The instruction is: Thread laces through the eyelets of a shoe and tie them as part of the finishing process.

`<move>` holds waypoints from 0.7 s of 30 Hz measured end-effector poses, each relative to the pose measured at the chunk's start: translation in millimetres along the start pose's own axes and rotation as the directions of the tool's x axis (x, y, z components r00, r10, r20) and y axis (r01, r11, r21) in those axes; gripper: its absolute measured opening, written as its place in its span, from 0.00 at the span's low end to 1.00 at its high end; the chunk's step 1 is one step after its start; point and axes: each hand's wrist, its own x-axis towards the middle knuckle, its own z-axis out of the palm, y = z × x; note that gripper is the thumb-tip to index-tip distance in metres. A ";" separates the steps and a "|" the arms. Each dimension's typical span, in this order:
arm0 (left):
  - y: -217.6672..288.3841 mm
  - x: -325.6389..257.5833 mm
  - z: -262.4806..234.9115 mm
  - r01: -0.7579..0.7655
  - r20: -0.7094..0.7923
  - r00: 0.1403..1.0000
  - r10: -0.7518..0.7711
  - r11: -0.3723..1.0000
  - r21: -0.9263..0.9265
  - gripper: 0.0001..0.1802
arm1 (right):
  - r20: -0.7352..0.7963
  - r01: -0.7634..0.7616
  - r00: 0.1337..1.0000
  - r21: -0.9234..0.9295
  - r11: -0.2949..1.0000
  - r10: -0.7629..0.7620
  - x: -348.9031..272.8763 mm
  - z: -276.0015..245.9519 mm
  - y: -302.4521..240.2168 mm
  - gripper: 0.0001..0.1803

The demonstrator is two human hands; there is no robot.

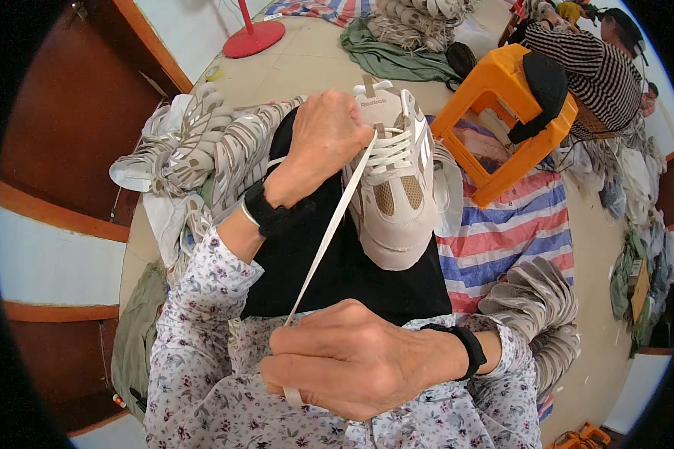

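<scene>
A beige and white sneaker upper point(397, 213) with mesh patches rests on the black cloth point(318, 273) over my lap, its toe toward me. White laces cross its upper eyelets. My left hand point(327, 131) is closed at the left edge of the lace opening, beside the tongue; its fingertips are partly hidden. From there a flat white shoelace point(329, 228) runs taut down to my right hand point(344, 359). That hand is closed round the lace low in front of my body, and a short piece of lace shows below its fingers.
Stacked shoe uppers point(243, 150) lie at left, with more curved pieces point(535, 303) at right on a striped sheet point(509, 232). An orange stool point(468, 142) carries a black item point(543, 86). Another person in a striped top point(584, 56) sits far right. A red round base point(254, 39) stands behind.
</scene>
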 end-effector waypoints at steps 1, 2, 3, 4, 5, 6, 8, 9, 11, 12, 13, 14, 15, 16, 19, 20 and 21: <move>2.1 1.9 1.6 -0.026 -0.043 0.999 0.031 0.993 0.115 0.10 | 0.015 -0.002 1.000 -0.015 1.000 0.002 -0.6 -0.8 -0.1 0.08; 3.3 3.0 1.7 -0.030 -0.041 0.999 0.035 0.993 0.118 0.10 | 0.032 -0.021 0.999 -0.031 0.999 0.022 -0.9 -1.8 -0.3 0.09; 4.6 4.8 2.3 0.052 0.039 0.998 -0.050 0.998 -0.029 0.09 | 0.023 0.003 1.000 -0.031 1.000 -0.002 -0.9 -2.9 -0.1 0.09; 5.6 6.0 3.3 0.146 0.131 0.984 -0.124 0.974 -0.172 0.08 | 0.035 0.009 0.999 -0.037 0.999 -0.008 -1.1 -3.8 0.0 0.08; 6.2 6.8 4.3 0.144 0.134 0.983 -0.122 0.975 -0.168 0.08 | 0.053 0.011 0.999 -0.047 0.999 -0.008 -1.5 -4.5 0.5 0.08; 6.6 7.8 5.5 0.231 0.190 0.966 -0.173 0.910 -0.345 0.08 | 0.048 0.013 0.999 -0.039 0.999 -0.012 -2.1 -5.1 1.7 0.08; 5.6 7.4 6.8 0.317 0.253 0.943 -0.215 0.807 -0.498 0.07 | 0.089 -0.014 0.996 -0.063 0.998 0.019 -4.0 -5.9 5.3 0.08; 4.9 6.2 7.8 0.269 0.239 0.956 -0.168 0.825 -0.496 0.08 | 0.085 -0.004 0.996 -0.054 0.999 0.008 -5.3 -7.0 8.1 0.08; 2.5 3.9 9.3 0.221 0.225 0.967 -0.122 0.841 -0.494 0.08 | 0.129 -0.025 0.990 -0.218 0.976 0.054 -8.4 -12.4 12.8 0.09; 0.9 1.8 9.6 0.054 0.082 0.996 -0.030 0.950 -0.308 0.09 | 0.144 -0.022 0.988 -0.216 0.976 0.054 -11.0 -18.6 12.7 0.09; -0.1 0.3 10.5 -0.091 -0.034 0.996 0.088 0.993 -0.078 0.10 | 0.120 -0.059 0.987 -0.345 0.937 0.106 -13.4 -28.9 12.2 0.11; -1.0 -0.4 11.3 -0.116 -0.058 0.991 0.117 0.993 0.017 0.11 | 0.103 -0.108 0.979 -0.465 0.879 0.174 -14.8 -40.4 12.5 0.13; -1.1 0.2 13.0 -0.115 -0.047 0.992 0.116 0.993 0.011 0.11 | -0.014 -0.064 0.998 -0.516 0.854 0.066 -11.6 -56.7 21.6 0.15; -0.3 1.1 15.3 -0.079 -0.018 0.997 0.078 0.988 -0.135 0.11 | -0.092 -0.053 0.996 -0.629 0.775 -0.006 -7.7 -76.9 30.7 0.13; 2.1 3.5 17.2 -0.004 0.037 0.999 0.016 0.957 -0.291 0.11 | -0.416 -0.318 0.909 -0.721 0.616 -0.018 7.0 -133.6 53.0 0.06; 2.3 4.0 14.9 0.036 0.093 0.996 -0.006 0.945 -0.324 0.12 | -0.438 -0.352 0.899 -0.715 0.604 0.006 11.9 -147.2 61.1 0.05; 3.0 4.9 12.3 0.076 0.150 0.988 -0.024 0.933 -0.353 0.12 | -0.416 -0.327 0.909 -0.727 0.604 -0.009 14.2 -156.3 68.1 0.05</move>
